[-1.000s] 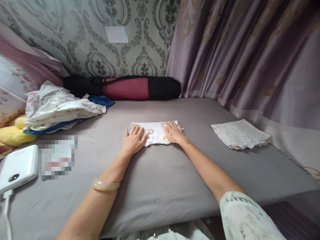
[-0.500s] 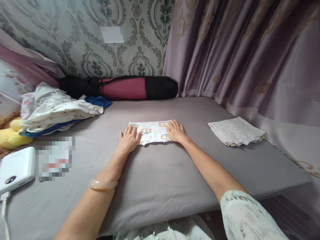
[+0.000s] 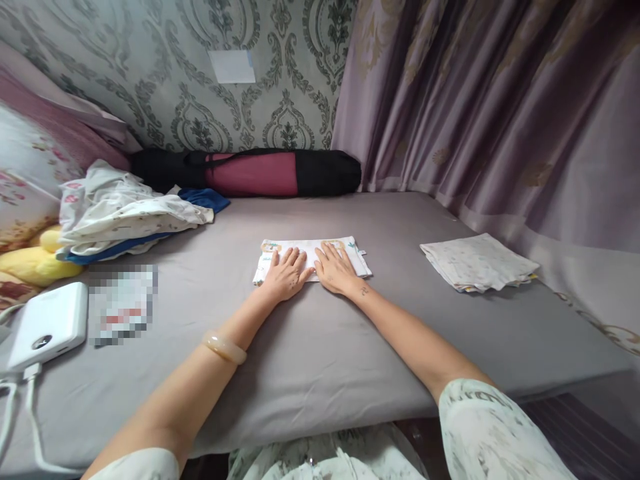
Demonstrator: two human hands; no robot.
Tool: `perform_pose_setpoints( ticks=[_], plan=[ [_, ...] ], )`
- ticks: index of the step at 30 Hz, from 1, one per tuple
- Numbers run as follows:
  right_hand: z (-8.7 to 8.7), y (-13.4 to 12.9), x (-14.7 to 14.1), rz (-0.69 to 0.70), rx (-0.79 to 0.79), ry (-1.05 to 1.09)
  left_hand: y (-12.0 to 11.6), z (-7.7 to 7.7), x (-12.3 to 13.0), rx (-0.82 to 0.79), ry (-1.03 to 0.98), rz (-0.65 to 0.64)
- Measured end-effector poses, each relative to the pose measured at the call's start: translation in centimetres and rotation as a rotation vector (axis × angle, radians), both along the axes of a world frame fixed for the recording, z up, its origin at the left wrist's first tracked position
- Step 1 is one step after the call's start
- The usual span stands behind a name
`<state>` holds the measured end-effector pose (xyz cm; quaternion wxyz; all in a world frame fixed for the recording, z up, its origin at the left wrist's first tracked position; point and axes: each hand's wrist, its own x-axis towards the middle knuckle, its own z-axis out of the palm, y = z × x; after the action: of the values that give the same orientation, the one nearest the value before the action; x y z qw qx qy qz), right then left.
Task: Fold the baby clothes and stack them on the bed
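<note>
A white printed cloth, folded into a flat rectangle, lies on the grey sheet in front of me. My left hand rests flat on its left half, fingers spread. On the right half lies my right hand, also flat with its fingers apart. The two thumbs nearly meet near the cloth's front edge. Both palms hide part of the print. Further right sits a stack of folded pale cloths, touched by neither hand.
Rumpled clothes are heaped at the left beside a yellow plush toy. A white power bank with cables is nearer. A black and red long bag lies along the wall. Curtains hang at the right.
Both hands have moved inward, closer together on the cloth. The cloth's shape and visible print differ, with layered edges now showing at both ends. The view has shifted slightly.
</note>
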<state>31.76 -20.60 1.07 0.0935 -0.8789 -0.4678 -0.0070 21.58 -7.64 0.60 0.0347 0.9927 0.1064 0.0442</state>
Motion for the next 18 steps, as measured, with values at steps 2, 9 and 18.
perform_pose_setpoints(
  ticks=[2, 9, 18],
  plan=[
    [-0.4, 0.1, 0.1, -0.019, 0.004, 0.018, 0.1, -0.2, 0.1, -0.017, 0.010, 0.002],
    [2.1, -1.0, 3.8, -0.040, 0.119, 0.189, 2.6, 1.5, -0.9, -0.086, -0.081, 0.108],
    [3.0, -6.4, 9.4, -0.566, -0.002, 0.322, 8.9, 3.3, -3.4, -0.332, 0.041, 0.669]
  ],
)
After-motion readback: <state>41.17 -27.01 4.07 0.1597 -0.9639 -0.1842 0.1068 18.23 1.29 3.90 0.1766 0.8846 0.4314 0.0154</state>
